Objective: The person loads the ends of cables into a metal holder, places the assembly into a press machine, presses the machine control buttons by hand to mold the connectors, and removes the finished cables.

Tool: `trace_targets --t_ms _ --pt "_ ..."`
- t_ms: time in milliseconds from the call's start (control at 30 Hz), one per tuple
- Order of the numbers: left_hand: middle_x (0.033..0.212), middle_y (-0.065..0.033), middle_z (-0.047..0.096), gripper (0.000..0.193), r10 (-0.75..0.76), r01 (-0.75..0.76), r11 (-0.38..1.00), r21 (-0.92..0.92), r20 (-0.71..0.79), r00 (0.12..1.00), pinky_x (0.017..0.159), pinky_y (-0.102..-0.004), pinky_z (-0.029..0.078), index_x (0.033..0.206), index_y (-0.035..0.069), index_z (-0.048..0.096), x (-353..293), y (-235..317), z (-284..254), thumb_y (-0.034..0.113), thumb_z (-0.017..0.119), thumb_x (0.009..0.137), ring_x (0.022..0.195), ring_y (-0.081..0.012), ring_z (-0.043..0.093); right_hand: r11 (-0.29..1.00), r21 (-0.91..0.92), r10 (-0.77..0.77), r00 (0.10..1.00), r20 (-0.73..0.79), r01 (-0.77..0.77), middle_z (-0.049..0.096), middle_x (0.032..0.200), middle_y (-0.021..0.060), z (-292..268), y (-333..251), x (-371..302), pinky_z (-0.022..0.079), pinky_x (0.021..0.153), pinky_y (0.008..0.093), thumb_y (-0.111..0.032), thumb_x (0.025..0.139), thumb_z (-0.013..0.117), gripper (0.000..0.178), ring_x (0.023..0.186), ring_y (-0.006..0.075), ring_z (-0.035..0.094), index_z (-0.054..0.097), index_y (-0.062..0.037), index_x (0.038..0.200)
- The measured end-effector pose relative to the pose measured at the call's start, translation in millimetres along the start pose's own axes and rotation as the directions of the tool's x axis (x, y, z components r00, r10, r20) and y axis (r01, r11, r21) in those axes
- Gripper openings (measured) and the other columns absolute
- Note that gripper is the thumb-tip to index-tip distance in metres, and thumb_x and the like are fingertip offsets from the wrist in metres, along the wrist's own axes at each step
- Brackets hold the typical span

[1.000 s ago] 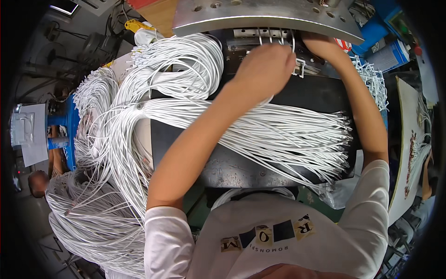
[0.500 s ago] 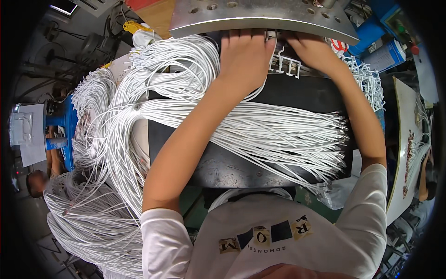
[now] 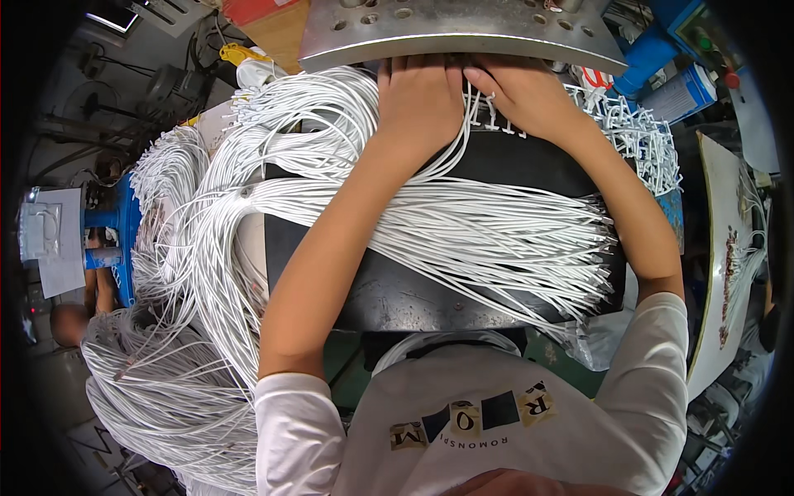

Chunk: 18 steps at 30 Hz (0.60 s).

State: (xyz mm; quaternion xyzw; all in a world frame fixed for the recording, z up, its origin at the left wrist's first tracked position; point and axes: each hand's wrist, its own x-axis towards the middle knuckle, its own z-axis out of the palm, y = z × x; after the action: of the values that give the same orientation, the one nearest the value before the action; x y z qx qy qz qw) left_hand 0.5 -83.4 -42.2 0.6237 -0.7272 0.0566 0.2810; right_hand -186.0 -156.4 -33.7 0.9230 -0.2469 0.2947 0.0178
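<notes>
My left hand reaches under the front edge of a thick metal plate, and its fingertips are hidden there. Close to its right, my right hand reaches under the same edge, thumb toward the left hand. A few white cables run up between the hands and out of sight beneath the plate. White moulded plastic pieces show partly below the right hand. What the fingers grip is hidden. A large bundle of white cables lies across the black work surface below my forearms.
More white cables loop at the left, and a thick mass hangs down at lower left. White plastic pieces are heaped at right, near a blue and white can. Another person's blurred head is at far left.
Both hands have shifted left, the right one further, so they are now closer together. The cables between them show more, and the right hand now covers part of the plastic pieces.
</notes>
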Motion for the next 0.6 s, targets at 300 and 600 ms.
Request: trace_targets --t_ms 300,600 --pt "0.147 -0.0223 0.051 0.042 0.04 0.047 0.817 -0.575 0.137 0.99 0.115 -0.0457 0.038 0.135 0.003 0.059 -115 52 -91 0.018 0.069 0.097 0.144 -0.0462 0.04 0.99 0.115 0.065 0.987 0.149 -0.082 0.059 0.14 0.0198 -50 -23 -41 0.04 0.112 0.0446 -0.024 0.104 0.052 0.039 0.134 0.037 0.052 0.058 -0.0009 0.135" --pt "0.156 -0.012 0.046 0.065 -0.197 0.273 0.951 -0.144 0.397 0.896 0.12 -0.051 0.03 0.142 0.011 0.06 -230 51 -157 0.002 0.076 0.079 0.149 -0.0397 0.035 0.929 0.142 0.224 0.824 0.52 -0.342 0.042 0.159 0.0209 -153 -159 -179 0.021 0.121 0.0605 -0.002 0.068 0.066 0.071 0.151 0.0415 0.033 0.058 -0.0038 0.138"
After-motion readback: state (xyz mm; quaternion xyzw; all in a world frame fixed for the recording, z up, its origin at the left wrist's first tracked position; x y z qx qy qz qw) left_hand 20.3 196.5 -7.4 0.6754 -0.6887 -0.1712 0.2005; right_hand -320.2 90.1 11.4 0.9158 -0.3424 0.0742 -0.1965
